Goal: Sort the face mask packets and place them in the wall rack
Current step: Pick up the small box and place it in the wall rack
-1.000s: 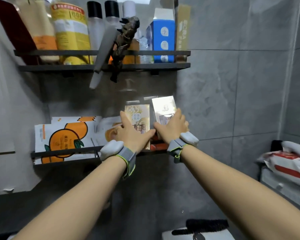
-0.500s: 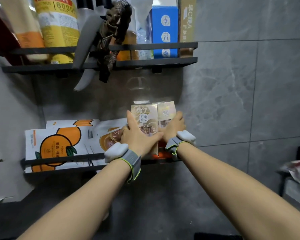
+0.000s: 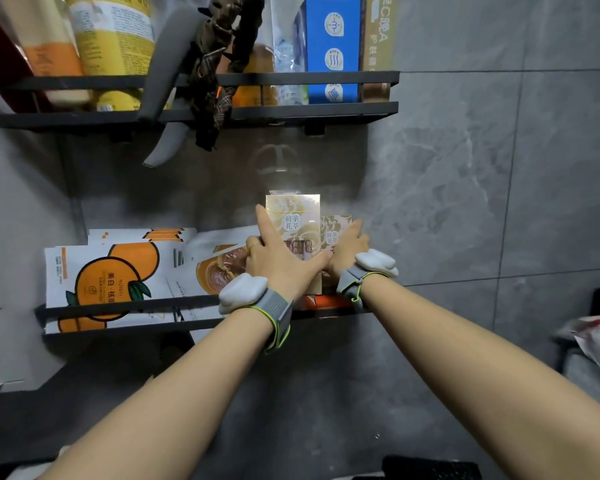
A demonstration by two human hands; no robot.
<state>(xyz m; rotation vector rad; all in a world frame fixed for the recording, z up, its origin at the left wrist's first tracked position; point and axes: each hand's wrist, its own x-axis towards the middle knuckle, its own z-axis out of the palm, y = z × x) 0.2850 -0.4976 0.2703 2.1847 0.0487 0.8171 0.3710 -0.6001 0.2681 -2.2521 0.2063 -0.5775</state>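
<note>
seating step: left hand (image 3: 278,263) grips gold packets (image 3: 293,216), upright at the right end of the lower rack (image 3: 129,304); right hand (image 3: 347,249) presses flat on them. next, probably: square them beside the orange packets (image 3: 101,271), release.

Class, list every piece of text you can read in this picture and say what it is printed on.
"鲜花 茶萃": tall gold packet.
"美白·祛", cut off: orange packet.
"C晚A": beige box.
Small print on yellow bottle: too blurred.
</note>
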